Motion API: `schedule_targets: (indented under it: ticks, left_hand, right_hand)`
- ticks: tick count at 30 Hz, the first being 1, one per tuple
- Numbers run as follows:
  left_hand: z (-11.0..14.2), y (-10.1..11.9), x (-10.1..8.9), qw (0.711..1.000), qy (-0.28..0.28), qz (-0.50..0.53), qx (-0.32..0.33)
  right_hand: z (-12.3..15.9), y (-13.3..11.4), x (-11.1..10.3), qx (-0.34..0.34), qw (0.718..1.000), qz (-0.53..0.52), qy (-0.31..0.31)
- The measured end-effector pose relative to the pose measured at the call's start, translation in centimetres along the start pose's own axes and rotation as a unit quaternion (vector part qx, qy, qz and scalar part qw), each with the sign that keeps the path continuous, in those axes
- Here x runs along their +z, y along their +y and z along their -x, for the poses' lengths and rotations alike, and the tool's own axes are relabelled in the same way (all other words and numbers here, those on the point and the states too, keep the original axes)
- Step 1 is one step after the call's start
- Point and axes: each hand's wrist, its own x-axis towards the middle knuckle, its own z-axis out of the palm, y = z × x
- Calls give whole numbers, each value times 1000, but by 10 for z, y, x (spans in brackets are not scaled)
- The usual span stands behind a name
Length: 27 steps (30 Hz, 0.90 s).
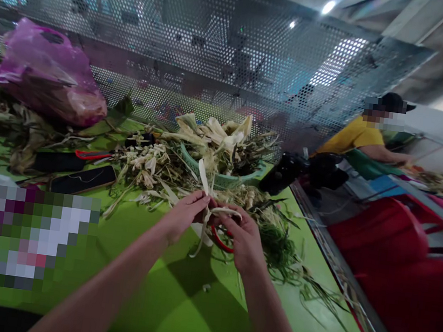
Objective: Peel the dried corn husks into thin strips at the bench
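My left hand and my right hand meet over the green table, both closed on a pale strip of dried husk. One end of the strip stands up above my left fingers. Another part loops by my right fingers, and a thin tail hangs below. Red scissor-like handles show beside my right hand; I cannot tell whether the hand touches them. Just beyond my hands sits a green basket heaped with dried husks.
Left on the green table lie a phone, a red-handled cutter and a purple plastic bag. Green fibres spread to the right. A perforated metal panel stands behind. A person in yellow works beyond red chairs.
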Motion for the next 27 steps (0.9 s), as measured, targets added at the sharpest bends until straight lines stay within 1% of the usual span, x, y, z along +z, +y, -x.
schedule_targets:
  ticks: [2,6,8,11,17,20,23,25,27]
  left_hand:
    - [1,0,0,1000,-9,-25,-12]
    - [2,-1,0,997,-35,-61,-16]
    - [1,-3,-1,997,-44,-62,-17]
    - [0,-5,-4,998,-34,-42,-15]
    - [-1,-2,-4,1000,-17,-9,-14]
    - [-1,-1,-3,1000,-11,-16,-3]
    - [-1,-1,-5,1000,-10,-27,-1]
    - [-1,-1,-5,999,-16,-36,-2]
    - [-1,-1,-5,999,-20,-42,-5]
  right_hand:
    - [0,1,-2,-6,1000,22,17]
    - [-1,2,-7,-41,995,68,61]
    - [-1,0,-8,-48,992,80,81]
    - [-1,-4,-9,-42,990,91,97]
    - [0,-9,-9,-44,993,82,70]
    - [0,-8,-11,-51,992,113,32]
    - [-1,-8,-10,-83,982,171,-15]
    - [0,-8,-9,-116,972,204,-27]
    - [0,-9,-8,-137,964,225,-26]
